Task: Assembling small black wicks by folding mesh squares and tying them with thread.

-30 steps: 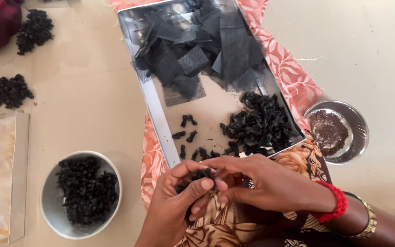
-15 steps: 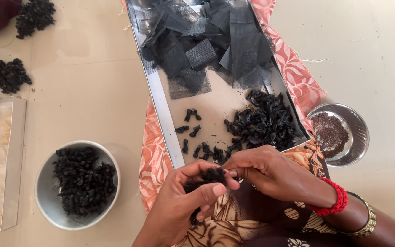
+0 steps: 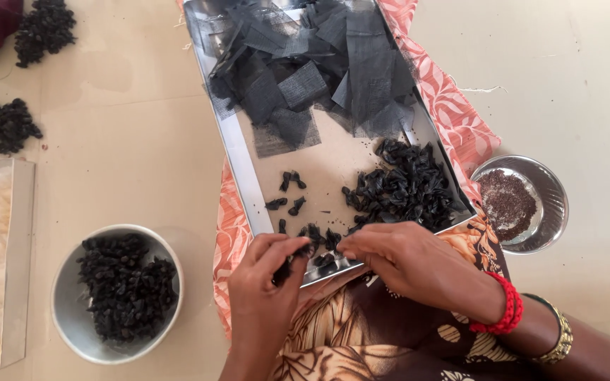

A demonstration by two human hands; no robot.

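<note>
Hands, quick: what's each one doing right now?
Left hand: fingers pinched on a small black piece.
Right hand: fingertips at the black bits on the tray edge; grip cannot be told.

You see a shiny metal tray point(image 3: 245, 176) carrying matt black mesh cloth squares point(image 3: 305, 85); below them lie dull, wrinkled black pieces point(image 3: 404, 187). Right of the tray, a glossy steel bowl point(image 3: 552, 194); under it, printed cloth point(image 3: 453, 113).

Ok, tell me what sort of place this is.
Probably a home floor workspace for handwork: a metal tray of black mesh squares, a bowl of small black pieces, and both hands working over a lap.
</note>
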